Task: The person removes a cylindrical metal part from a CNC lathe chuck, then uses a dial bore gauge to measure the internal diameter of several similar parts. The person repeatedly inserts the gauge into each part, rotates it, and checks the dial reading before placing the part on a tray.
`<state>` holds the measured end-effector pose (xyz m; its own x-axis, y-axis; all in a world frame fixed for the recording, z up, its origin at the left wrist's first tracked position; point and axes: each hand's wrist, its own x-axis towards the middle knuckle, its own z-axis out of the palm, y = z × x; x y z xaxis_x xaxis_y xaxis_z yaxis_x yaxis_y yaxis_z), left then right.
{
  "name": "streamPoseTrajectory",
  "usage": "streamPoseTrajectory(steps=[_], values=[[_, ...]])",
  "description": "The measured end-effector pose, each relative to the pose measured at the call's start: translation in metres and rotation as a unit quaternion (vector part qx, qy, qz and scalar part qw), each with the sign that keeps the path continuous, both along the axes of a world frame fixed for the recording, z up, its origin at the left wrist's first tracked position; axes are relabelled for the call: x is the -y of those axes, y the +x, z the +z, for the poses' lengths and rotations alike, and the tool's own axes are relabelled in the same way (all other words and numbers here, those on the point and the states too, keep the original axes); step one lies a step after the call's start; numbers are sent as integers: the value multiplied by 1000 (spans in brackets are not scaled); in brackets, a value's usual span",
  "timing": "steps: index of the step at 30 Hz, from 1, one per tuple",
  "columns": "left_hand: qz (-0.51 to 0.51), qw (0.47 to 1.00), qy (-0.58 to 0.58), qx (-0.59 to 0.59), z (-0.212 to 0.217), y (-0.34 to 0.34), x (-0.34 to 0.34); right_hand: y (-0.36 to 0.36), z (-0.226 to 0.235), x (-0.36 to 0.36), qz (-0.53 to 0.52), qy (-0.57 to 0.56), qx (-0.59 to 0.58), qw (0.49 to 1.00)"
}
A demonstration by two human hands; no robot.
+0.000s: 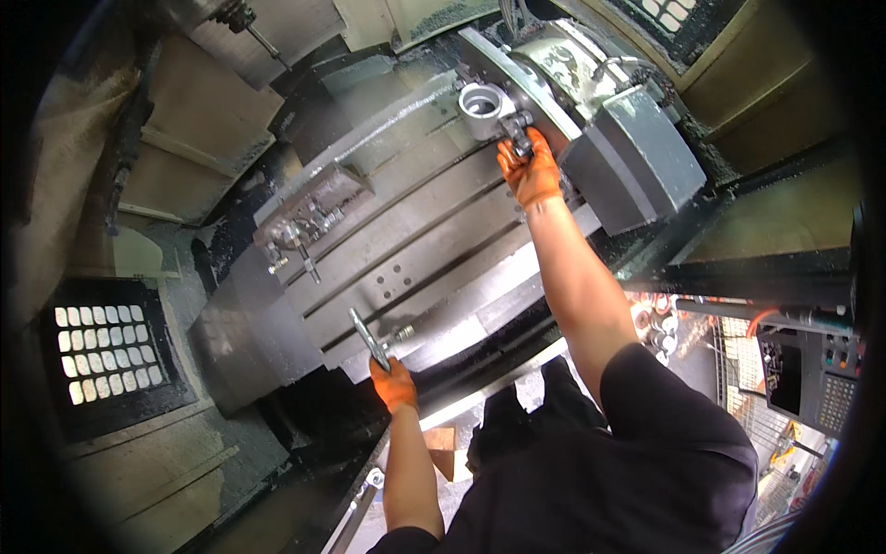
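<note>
An orange-gloved right hand (532, 174) curls around a dark fitting (520, 137) beside a hollow metal cylinder (484, 127), while the left hand (395, 384) clasps a metal bar (366, 334) over the slotted worktop (443, 226). Handling the fitting appears the present step; the next move likely calls for a steady hold. Grey chips (448, 18) (plenty, it seems) dust the surrounding machine enclosure (198, 92).

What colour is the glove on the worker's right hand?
Orange. The right-hand glove shows best in the head view, the only one here.
</note>
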<state>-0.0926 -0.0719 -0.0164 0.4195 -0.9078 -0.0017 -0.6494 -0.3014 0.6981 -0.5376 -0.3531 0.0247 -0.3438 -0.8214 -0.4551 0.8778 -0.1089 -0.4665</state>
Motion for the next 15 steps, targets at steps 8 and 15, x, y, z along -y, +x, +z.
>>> streamPoseTrajectory(steps=[8, 15], values=[[61, 963, 44, -260, 8, -16, -45, 14, 31, -58, 151, 89, -93, 980], [-83, 941, 126, -304, 37, -44, -47, 87, 26, -216, 564, 40, -585, 582]])
